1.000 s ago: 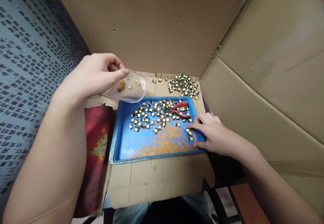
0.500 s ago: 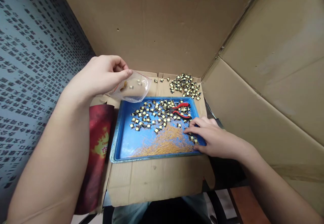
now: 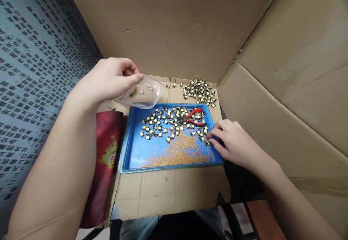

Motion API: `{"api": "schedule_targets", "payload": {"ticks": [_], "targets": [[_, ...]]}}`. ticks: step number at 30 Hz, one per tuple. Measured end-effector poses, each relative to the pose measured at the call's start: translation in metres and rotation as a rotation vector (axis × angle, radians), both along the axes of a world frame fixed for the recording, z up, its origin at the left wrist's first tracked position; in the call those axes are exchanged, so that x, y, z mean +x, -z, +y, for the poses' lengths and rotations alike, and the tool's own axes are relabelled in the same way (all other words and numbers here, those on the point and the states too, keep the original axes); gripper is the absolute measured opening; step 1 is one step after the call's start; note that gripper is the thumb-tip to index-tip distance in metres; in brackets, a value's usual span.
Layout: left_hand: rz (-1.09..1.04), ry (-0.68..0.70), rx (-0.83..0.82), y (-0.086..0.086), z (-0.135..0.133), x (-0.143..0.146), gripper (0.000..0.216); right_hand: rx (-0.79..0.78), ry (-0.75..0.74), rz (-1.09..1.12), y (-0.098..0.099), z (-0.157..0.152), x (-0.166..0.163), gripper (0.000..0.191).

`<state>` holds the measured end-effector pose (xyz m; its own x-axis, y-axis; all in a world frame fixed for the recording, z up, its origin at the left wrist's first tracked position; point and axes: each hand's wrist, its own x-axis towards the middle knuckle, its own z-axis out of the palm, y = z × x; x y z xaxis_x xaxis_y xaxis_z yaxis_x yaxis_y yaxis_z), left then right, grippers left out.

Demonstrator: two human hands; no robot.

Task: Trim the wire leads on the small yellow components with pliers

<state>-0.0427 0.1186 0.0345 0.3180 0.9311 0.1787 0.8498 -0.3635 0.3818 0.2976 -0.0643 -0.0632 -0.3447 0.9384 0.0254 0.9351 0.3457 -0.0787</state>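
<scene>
Between the thumb and fingers of my left hand is the upper part of a clear plastic zip bag, with a few small pale pieces and a brown coiled piece visible inside or through it. At the right side of the blue tray, my right hand is open, its thumb and fingertips touching small wire-wound transformers with yellow tape. More transformers lie scattered over the tray. Red-handled pliers rest among them. Loose copper-coloured wire clippings cover the tray's front part.
Behind the tray, a heap of similar transformers lies on the cardboard, with a few loose ones beside it. Cardboard walls rise at the back and right. A red printed sheet lies left of the tray.
My right hand has moved slightly right and away from me at the tray's edge, and the transformers near its fingers have shifted up and left. My left hand stays on the bag.
</scene>
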Motion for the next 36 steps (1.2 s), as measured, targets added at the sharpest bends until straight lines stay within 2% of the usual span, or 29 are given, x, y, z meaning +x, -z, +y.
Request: {"api": "schedule_targets", "payload": {"ticks": [4,7,11,17,22,26,28,33,36], "targets": [[0.011,-0.002,-0.007,0.000,-0.001,0.000,0.030,0.047,0.065,-0.243,0.003,-0.021,-0.012,0.021],[0.006,0.005,-0.014,0.000,0.000,-0.001,0.032,0.125,0.083,-0.293,0.007,-0.033,-0.020,0.022],[0.000,0.011,0.004,-0.001,0.000,-0.001,0.034,0.155,0.092,-0.245,0.008,-0.037,-0.020,0.019],[0.020,0.002,-0.002,-0.002,-0.001,0.002,0.035,0.048,0.105,-0.170,0.019,-0.023,-0.014,0.020],[0.016,0.014,-0.010,-0.001,-0.002,0.002,0.033,0.049,0.146,-0.033,0.025,-0.022,-0.015,0.016],[0.024,0.005,-0.011,-0.002,-0.002,0.003,0.033,0.032,0.130,-0.007,0.023,-0.022,-0.017,0.013],[0.025,0.008,-0.010,-0.003,-0.003,0.003,0.034,0.076,0.133,-0.006,0.020,-0.021,-0.019,0.011],[0.049,0.030,-0.018,-0.004,-0.003,0.002,0.037,0.235,0.072,-0.189,0.010,-0.022,-0.022,0.008],[0.053,0.041,-0.034,-0.004,-0.004,0.003,0.036,0.258,0.058,-0.241,0.004,-0.016,-0.022,0.009]]}}
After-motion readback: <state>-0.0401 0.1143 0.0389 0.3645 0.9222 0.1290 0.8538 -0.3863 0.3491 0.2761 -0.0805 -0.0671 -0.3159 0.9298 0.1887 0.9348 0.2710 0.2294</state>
